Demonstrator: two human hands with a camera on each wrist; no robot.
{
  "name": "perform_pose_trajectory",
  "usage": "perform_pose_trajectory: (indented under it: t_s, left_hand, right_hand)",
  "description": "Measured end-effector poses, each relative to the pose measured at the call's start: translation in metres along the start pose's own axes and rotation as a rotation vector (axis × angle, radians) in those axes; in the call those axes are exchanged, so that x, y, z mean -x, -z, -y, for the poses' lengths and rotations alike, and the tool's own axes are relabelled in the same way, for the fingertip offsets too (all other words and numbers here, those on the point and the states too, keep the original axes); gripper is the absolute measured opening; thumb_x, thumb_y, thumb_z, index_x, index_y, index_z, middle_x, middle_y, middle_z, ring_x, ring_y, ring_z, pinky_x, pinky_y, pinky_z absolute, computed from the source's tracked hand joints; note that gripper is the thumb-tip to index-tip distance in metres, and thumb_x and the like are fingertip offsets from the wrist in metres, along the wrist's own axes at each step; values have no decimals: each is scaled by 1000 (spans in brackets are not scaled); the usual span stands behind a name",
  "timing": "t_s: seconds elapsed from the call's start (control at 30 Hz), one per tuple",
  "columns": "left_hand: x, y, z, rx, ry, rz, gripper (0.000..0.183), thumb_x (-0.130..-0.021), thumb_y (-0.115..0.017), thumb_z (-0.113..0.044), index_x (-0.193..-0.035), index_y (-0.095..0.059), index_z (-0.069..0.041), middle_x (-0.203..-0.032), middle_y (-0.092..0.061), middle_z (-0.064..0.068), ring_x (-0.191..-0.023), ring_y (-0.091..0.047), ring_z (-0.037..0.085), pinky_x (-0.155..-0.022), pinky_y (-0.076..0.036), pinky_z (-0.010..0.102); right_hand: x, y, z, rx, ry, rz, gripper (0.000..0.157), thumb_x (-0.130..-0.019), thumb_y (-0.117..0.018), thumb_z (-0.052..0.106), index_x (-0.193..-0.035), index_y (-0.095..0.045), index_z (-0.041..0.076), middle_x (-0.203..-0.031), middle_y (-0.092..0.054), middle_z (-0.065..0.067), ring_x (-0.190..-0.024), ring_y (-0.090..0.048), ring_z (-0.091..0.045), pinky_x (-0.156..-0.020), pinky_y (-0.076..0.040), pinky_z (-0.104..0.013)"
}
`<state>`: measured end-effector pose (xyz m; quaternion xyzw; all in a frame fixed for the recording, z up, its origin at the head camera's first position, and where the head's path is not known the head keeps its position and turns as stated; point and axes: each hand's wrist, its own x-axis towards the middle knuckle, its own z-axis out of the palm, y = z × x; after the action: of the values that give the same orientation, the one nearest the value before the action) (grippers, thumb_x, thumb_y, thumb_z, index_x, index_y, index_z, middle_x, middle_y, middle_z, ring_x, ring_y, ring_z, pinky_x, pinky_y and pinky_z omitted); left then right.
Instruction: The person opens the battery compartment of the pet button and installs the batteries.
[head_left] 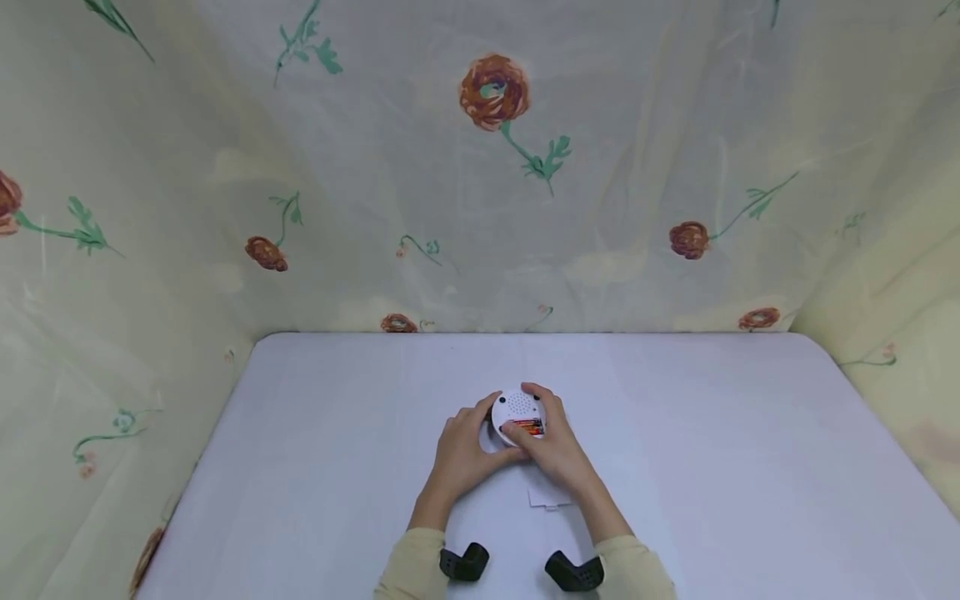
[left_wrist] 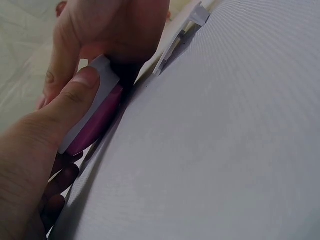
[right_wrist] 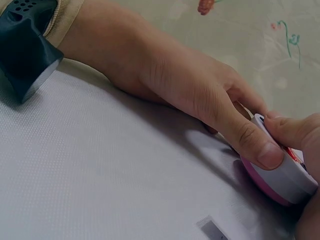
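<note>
A round white device with a perforated speaker face lies face-up between both hands, over the middle of the table. Its side shows a purple lower half. My left hand holds its left rim, the thumb along the white side wall. My right hand grips it from the right, fingers over the far edge and thumb down at the battery compartment. Red-orange batteries sit in that compartment, partly hidden by the right thumb.
A thin white flat piece with a small tab lies on the white table, partly beneath the right forearm. Black wrist mounts are on both sleeves. A flower-printed curtain hangs behind the table and at both sides.
</note>
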<state>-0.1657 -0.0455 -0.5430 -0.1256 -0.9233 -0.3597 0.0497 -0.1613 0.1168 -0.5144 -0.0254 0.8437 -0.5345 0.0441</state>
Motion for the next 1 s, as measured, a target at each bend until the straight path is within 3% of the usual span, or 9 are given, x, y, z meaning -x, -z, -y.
perform_pose_trajectory:
  t_s: [0.7,1.0]
  left_hand:
    - [2,2,0,23,4,13,90,-68,-74,-61,-143,-40,-26,-131,-58,2,-110,-54,21,-88,-43,39]
    - [-1,3,0,9,-17,14,89,-68,-76,-58,-143,-40,-27,-129,-60,2,-110,-54,21,-89,-42,39]
  right_hand:
    - [0,-1,-2,14,18,24,66,-89,-65,30,-144,-29,28,-146,-29,-11,-131,-34,-30,-110,-25,-53]
    - [1,-3,2,20,35,-10,65,-90,-64,21,-144,-29,25,-144,-29,-13,-129,-35,-30,-109,-25,-51]
